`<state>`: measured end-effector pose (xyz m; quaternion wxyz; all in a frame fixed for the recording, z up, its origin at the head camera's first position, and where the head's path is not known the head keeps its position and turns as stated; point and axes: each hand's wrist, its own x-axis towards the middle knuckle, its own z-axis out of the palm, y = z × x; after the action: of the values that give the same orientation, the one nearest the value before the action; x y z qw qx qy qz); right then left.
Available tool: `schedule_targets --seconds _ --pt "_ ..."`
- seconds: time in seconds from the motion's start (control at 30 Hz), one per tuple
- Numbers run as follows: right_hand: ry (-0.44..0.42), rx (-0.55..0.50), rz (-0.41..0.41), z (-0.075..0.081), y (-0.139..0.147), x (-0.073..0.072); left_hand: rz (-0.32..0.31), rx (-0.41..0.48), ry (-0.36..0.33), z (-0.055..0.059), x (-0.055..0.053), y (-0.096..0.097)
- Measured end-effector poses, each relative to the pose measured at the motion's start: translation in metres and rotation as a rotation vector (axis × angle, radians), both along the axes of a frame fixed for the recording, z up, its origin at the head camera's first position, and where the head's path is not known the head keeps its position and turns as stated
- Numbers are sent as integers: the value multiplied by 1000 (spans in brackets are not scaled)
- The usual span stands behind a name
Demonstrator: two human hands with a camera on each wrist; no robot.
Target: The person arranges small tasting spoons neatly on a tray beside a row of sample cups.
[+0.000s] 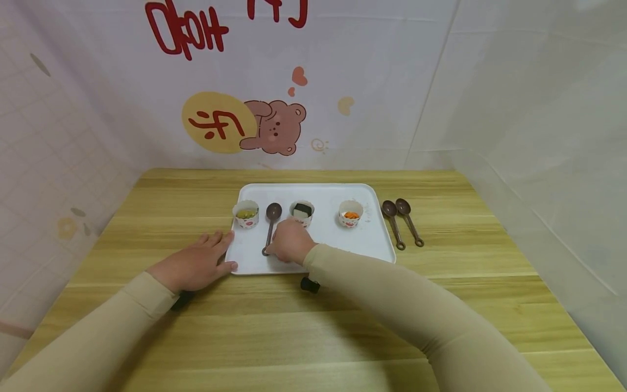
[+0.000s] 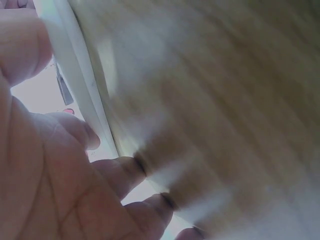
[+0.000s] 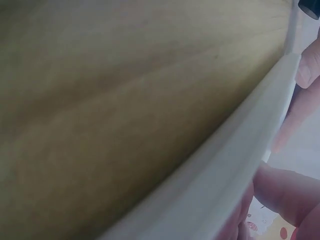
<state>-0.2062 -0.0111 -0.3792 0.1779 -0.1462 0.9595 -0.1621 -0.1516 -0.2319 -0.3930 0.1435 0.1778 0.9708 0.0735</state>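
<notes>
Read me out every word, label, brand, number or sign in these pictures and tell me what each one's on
"乐", apparently, tilted, on the yellow disc on the wall sheet.
Large red lettering, upper left of the same sheet: too stylised to read surely.
Red strokes, top edge: cut off, unreadable.
Red prints on the small cups: too small to tell if they're words.
White tray, brown spoons: none readable.

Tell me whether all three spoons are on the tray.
No, one spoon is on the tray, but two spoons lie on the table beside it.
</notes>
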Motion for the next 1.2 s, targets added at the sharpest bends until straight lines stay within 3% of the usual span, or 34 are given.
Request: schedule_targets --seconds 0.2,0.93,1.2 --pt "37 12 24 -3 1 -1 3 -8 -8 0 0 0" --pt "-15 -85 -49 -5 5 0 -21 -8 20 3 2 2" --pt "137 -129 9 5 17 3 -19 -7 20 2 2 1"
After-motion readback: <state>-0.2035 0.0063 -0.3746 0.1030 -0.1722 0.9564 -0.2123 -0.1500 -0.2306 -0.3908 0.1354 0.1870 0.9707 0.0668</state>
